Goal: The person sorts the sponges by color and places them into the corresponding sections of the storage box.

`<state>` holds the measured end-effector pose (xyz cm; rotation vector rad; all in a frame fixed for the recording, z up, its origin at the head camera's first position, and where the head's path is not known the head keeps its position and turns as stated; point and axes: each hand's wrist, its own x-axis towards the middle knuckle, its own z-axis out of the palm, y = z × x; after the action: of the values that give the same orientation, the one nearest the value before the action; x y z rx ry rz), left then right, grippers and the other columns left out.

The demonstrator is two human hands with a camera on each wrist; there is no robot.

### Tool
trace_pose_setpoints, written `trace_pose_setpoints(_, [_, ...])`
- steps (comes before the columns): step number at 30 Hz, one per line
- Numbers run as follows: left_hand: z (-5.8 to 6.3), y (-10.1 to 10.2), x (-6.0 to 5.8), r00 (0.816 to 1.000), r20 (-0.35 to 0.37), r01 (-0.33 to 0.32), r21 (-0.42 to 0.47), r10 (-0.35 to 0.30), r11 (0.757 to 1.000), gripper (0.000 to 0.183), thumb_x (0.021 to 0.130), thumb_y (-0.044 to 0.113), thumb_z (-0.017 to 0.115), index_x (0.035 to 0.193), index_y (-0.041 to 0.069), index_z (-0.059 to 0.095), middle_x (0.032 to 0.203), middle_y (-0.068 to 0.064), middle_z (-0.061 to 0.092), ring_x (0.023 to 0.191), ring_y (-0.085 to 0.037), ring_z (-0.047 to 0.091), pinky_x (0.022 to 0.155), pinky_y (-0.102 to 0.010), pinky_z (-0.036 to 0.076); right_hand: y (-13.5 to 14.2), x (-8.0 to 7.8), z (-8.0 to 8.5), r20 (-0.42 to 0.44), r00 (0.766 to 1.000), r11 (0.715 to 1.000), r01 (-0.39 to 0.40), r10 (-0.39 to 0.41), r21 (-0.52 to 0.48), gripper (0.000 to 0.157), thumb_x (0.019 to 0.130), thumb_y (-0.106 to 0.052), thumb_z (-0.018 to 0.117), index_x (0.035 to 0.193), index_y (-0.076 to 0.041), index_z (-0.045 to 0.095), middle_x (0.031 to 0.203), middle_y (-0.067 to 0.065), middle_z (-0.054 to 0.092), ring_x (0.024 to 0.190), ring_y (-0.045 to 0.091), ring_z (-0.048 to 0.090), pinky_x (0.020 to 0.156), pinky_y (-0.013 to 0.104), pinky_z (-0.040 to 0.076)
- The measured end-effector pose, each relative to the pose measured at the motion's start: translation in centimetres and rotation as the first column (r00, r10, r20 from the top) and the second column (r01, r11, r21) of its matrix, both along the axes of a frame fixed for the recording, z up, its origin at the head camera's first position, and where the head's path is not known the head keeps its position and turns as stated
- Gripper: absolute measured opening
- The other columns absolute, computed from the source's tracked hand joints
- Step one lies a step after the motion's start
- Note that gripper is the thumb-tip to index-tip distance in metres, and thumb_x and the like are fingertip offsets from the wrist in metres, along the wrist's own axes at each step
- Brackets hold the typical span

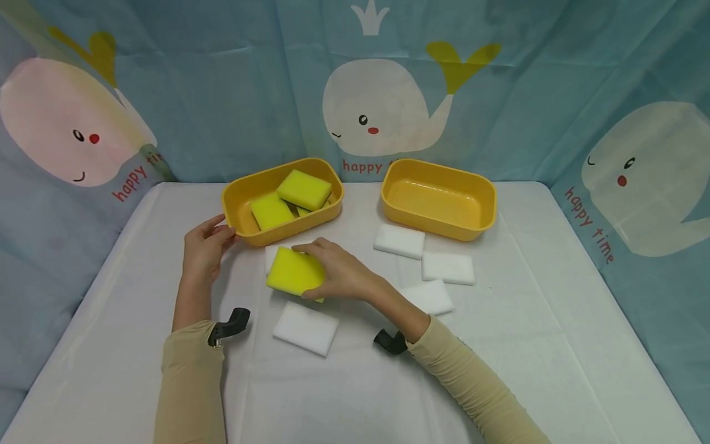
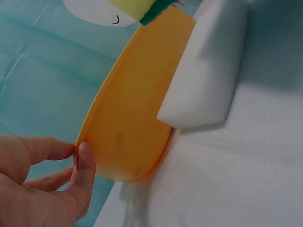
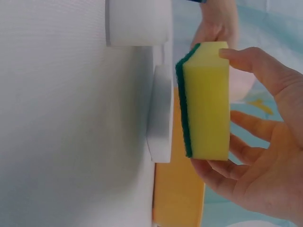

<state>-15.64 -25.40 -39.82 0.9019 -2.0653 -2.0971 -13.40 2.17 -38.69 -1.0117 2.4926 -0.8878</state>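
My right hand [image 1: 344, 271] grips a yellow sponge [image 1: 294, 271] with a green scouring side, seen edge-on as a held sponge [image 3: 206, 104] in the right wrist view. The sponge is raised above the table, in front of the left yellow tub [image 1: 283, 236]. At that tub's left end, my left hand [image 1: 205, 246] pinches the rim between thumb and fingers; the left wrist view shows the pinch on the tub wall [image 2: 128, 109]. Inside the tub lie several yellow sponges [image 1: 304, 189]. One white sponge [image 1: 272, 254] is partly hidden behind the held one.
A second yellow tub [image 1: 438, 197] with nothing in it stands at the back right. White sponges lie on the table: one near the front [image 1: 306, 328], others below the right tub [image 1: 399, 240], [image 1: 448, 268], the nearest [image 1: 429, 297] partly behind my right forearm. A whale-print curtain [image 1: 249, 92] surrounds the table.
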Motion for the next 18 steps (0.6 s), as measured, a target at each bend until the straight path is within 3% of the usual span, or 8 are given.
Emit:
trace_pose_setpoints(12, [0.0, 0.1, 0.1, 1.000, 0.006, 0.009, -0.003, -0.009, 1.000, 0.060, 0.105, 0.007, 0.062, 0.162, 0.013, 0.044, 0.111, 0.002, 0.050, 0.096, -0.010, 0.060, 0.082, -0.011, 0.058, -0.2, -0.5, 0.2, 0.020, 1.000, 0.999, 0.019, -0.019, -0.043, 0.085, 0.087, -0.028, 0.089, 0.159, -0.014, 0.047, 0.144, 0.011, 0.054, 0.121, 0.020, 0.053, 0.110, 0.037, 0.049])
trace_pose_setpoints(18, [0.0, -0.1, 0.1, 1.000, 0.012, 0.015, -0.024, -0.014, 1.000, 0.060, 0.106, 0.007, 0.062, 0.162, 0.013, 0.043, 0.111, 0.002, 0.051, 0.097, -0.010, 0.060, 0.083, -0.011, 0.057, -0.6, -1.0, 1.0, -0.015, 1.000, 0.998, 0.001, -0.002, -0.066, 0.083, 0.088, -0.029, 0.087, 0.158, -0.009, 0.047, 0.155, 0.012, 0.049, 0.136, 0.024, 0.050, 0.118, 0.040, 0.044])
